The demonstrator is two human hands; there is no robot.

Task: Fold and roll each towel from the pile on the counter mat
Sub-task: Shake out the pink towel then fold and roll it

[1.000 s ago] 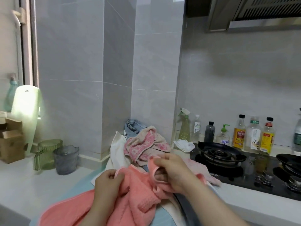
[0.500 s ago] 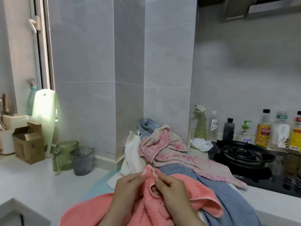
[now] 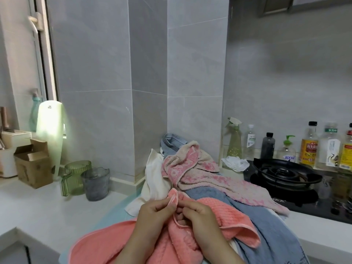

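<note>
Left hand and right hand: each grip pinches the coral towel at one corner. The towel lies bunched over the pile on the worktop. Risk: lifting it may drag loose towels toward the burner.

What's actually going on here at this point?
A person at a kitchen counter has the coral towel bunched before them. The left hand and right hand pinch its edge close together. It is not yet folded or rolled. A blue towel and pink patterned towel lie heaped behind it.
</note>
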